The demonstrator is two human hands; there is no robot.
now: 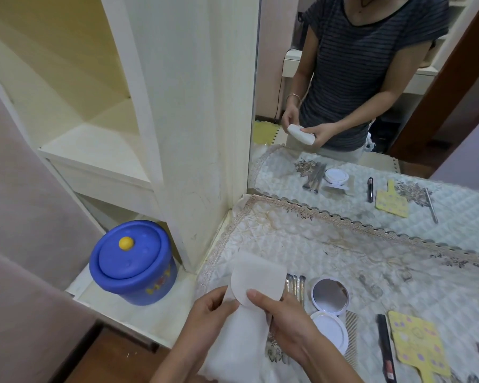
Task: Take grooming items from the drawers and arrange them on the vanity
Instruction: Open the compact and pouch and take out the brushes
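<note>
Pinching a round white pad (260, 280) atop its soft white pack (241, 344), the right hand (291, 322) and left hand (205, 310) clasped the pack from both sides, metal tools (295, 284), an open compact (329, 297) and a comb (352, 335) lying just beyond the right fingers on the quilted vanity cloth (302, 239).

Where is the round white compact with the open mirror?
In the head view the round white compact lies open on the white quilted vanity cloth, just right of the right hand, between the silver makeup brushes and the pale fine-toothed comb.

Head camera looks down, close over the vanity (343, 258), facing its mirror (454, 150).
</note>
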